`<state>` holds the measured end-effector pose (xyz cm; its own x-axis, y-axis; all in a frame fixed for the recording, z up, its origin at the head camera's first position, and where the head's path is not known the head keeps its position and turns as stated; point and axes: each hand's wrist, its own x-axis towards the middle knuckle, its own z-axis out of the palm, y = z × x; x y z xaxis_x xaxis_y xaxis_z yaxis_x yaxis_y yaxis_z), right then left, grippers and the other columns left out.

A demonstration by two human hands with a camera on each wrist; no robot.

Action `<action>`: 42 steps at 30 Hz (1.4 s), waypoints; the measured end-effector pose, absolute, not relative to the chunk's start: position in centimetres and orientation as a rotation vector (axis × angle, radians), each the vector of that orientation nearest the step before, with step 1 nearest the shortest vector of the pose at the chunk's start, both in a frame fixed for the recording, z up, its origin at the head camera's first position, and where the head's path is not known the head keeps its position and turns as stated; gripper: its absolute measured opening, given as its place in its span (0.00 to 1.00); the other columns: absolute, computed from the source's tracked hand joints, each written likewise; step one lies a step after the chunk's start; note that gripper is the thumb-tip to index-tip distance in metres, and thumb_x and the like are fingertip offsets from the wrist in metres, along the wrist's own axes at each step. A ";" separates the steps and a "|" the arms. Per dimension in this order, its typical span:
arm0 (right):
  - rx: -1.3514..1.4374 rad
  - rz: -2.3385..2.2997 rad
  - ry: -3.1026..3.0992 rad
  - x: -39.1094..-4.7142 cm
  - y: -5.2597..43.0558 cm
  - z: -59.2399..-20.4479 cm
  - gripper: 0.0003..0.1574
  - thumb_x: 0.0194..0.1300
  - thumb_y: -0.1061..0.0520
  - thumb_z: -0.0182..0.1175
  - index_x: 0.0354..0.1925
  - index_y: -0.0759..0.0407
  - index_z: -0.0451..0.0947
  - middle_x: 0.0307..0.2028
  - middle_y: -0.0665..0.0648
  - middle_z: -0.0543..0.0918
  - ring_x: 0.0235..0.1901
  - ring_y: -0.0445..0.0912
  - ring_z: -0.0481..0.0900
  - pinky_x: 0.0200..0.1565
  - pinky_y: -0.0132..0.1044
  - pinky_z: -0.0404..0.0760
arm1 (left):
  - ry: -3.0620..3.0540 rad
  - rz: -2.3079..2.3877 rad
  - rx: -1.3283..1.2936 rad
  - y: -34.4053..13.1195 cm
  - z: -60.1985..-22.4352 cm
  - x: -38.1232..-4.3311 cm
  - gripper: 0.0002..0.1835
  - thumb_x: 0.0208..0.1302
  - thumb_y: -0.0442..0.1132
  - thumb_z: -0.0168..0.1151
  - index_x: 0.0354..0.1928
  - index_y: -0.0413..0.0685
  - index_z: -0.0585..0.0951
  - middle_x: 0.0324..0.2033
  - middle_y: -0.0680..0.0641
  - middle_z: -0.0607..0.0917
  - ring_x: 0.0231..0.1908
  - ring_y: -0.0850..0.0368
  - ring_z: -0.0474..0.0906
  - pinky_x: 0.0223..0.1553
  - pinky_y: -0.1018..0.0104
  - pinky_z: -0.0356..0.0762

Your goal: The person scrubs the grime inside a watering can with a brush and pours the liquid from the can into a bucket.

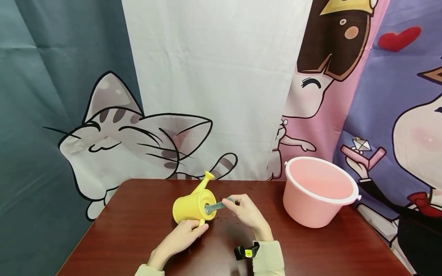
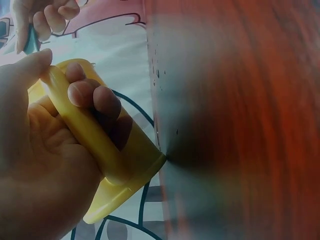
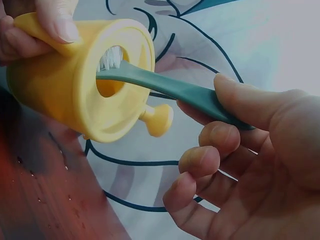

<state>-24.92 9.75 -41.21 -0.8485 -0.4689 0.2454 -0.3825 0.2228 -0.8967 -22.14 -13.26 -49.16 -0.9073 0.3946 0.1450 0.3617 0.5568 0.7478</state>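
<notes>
A yellow toy watering can (image 1: 184,209) is tilted over the table, its opening facing right and its spout pointing up and away. My left hand (image 1: 183,237) grips its handle (image 2: 82,125), fingers curled around it. In my right hand (image 1: 246,214) a green brush (image 3: 170,87) with white bristles is pinched between thumb and fingers near the handle's end. The bristle end sits at the round hole in the can's top, with part of the head inside, as the right wrist view shows. How deep it reaches is hidden.
A pink bucket (image 1: 315,195) with a white rim stands at the table's right rear. Water drops (image 3: 65,160) dot the brown table (image 1: 114,230). A curtain with cartoon figures (image 1: 214,76) hangs behind the table. A black device (image 1: 246,252) sits at the right wrist.
</notes>
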 end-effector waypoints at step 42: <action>-0.823 -1.780 2.270 -26.1 8.3 -43.3 0.18 0.64 0.53 0.51 0.21 0.60 0.73 0.13 0.66 0.64 0.13 0.45 0.62 0.16 0.34 0.64 | 2.705 1.339 0.681 -13.4 -49.0 -22.4 0.21 0.62 0.56 0.47 0.16 0.54 0.69 0.11 0.58 0.66 0.15 0.64 0.63 0.16 0.71 0.64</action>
<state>-26.08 8.28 -43.34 -0.8402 -0.4972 0.2164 -0.3288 0.1496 -0.9325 -22.40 -13.38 -48.97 -0.9020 0.4053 0.1489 0.3642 0.5286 0.7668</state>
